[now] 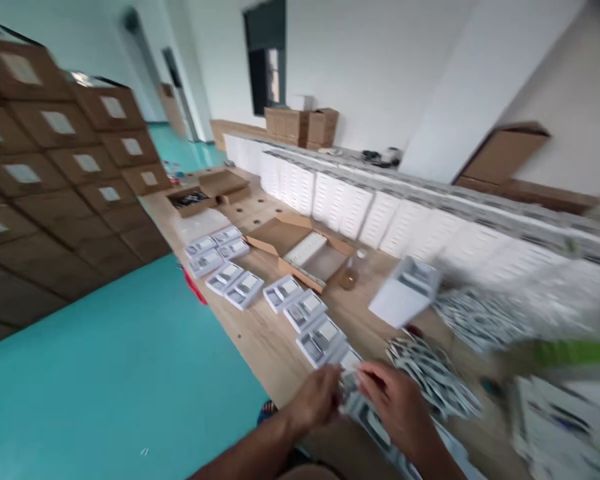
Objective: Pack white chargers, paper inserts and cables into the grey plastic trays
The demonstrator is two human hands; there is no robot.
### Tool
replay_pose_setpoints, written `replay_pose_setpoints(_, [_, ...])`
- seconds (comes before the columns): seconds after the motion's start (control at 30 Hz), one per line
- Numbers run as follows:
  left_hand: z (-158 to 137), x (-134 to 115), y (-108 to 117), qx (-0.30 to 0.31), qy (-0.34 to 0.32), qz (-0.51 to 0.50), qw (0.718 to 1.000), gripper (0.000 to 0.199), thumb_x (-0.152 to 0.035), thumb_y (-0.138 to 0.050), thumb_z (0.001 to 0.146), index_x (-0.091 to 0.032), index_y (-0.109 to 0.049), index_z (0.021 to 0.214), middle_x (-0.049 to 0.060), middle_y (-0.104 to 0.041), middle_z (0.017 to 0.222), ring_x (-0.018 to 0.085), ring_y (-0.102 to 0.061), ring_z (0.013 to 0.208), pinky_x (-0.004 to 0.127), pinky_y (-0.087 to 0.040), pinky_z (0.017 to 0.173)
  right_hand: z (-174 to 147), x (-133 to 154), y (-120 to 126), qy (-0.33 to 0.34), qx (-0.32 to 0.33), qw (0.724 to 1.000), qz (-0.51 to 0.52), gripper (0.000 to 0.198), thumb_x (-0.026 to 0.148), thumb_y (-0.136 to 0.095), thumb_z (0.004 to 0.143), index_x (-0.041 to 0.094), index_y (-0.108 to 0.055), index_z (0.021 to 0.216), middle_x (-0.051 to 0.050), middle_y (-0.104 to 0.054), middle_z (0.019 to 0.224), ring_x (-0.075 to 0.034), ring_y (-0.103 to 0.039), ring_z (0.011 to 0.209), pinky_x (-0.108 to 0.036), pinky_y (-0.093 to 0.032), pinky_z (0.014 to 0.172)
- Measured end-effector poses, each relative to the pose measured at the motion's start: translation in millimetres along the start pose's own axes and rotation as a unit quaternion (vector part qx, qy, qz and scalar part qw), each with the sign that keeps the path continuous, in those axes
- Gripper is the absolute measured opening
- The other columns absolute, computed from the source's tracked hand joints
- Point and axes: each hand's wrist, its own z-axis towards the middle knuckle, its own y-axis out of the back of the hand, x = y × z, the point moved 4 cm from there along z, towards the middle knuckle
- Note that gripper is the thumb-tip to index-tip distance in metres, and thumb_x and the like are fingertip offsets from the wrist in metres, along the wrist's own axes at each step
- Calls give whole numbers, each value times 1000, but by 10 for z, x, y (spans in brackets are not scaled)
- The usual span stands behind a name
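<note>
At the near edge of the bench, my left hand (316, 396) is closed, fingers curled. Facing it, my right hand (391, 401) has thumb and fingers pinched together. Between them is something small and greyish-white, too blurred to name. Beneath both hands runs a row of open white box trays (322, 339), each with grey and white pieces inside. The row carries on toward me under my right forearm. Close to my right hand lies a pile of bundled grey-white cables (430, 373).
Beyond the trays sit an open cardboard carton (305, 253) with white units and a bottle (350, 272) of amber liquid. A row of white boxes (340, 203) lines the bench's back. Another cable heap (480, 317) lies right. Stacked cartons (55, 167) stand left across the turquoise floor (130, 393).
</note>
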Motion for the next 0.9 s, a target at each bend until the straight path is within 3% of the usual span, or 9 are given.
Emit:
replay_pose_setpoints(0.1, [45, -95, -39, -33, 30, 20, 999, 58, -79, -41, 77, -21, -47, 82, -7, -45, 57, 6, -34, 39, 22, -14, 41, 70, -18, -40, -71, -20, 992, 99, 29, 47, -56, 87, 21, -68, 93, -7, -71, 85, -21, -69, 69, -32, -59, 64])
replay_pose_setpoints(0.33, [61, -188, -200, 39, 110, -79, 990, 54, -71, -50, 78, -17, -52, 84, -5, -45, 63, 5, -36, 42, 22, -10, 43, -98, -147, -121, -126, -131, 963, 200, 31, 47, -63, 84, 17, -64, 91, -6, -70, 73, -22, -68, 67, -33, -57, 65])
replay_pose_setpoints(0.4, [74, -193, -234, 52, 106, -98, 988, 51, -67, -50, 80, -16, -52, 84, -5, -44, 63, 4, -34, 42, 22, -9, 44, -151, -172, -101, -97, -169, 967, 165, 29, 45, -61, 85, 17, -66, 91, -7, -70, 76, -21, -67, 70, -33, -56, 66])
replay_pose_setpoints(0.53, [78, -288, -228, 35, 54, -77, 995, 44, -62, -55, 81, -19, -47, 82, -5, -46, 67, 5, -39, 48, 20, -15, 46, -197, -175, 36, 4, -241, 970, -13, 20, 38, -62, 86, 21, -73, 84, -9, -64, 92, -23, -61, 89, -35, -52, 76])
replay_pose_setpoints(0.63, [66, -419, -220, 65, -12, -20, 998, 41, -59, -56, 84, -18, -48, 83, -4, -47, 70, 6, -42, 54, 20, -21, 49, -206, -182, 129, 30, -229, 971, -59, 18, 34, -60, 88, 22, -73, 85, -9, -62, 100, -23, -58, 96, -34, -51, 77])
replay_pose_setpoints(0.73, [74, -524, -230, 98, -52, 22, 994, 38, -55, -53, 87, -18, -54, 92, -4, -47, 66, 7, -39, 54, 21, -23, 50, -232, -106, 186, 40, -200, 977, -64, 18, 31, -53, 91, 22, -69, 89, -8, -65, 97, -22, -61, 91, -32, -51, 72])
replay_pose_setpoints(0.9, [86, -608, -275, 105, -47, 2, 993, 37, -53, -51, 89, -17, -55, 95, -3, -48, 67, 7, -39, 53, 22, -23, 50, -254, 82, 213, 21, -178, 983, -41, 15, 31, -52, 91, 24, -65, 91, -4, -70, 83, -20, -66, 78, -32, -52, 74])
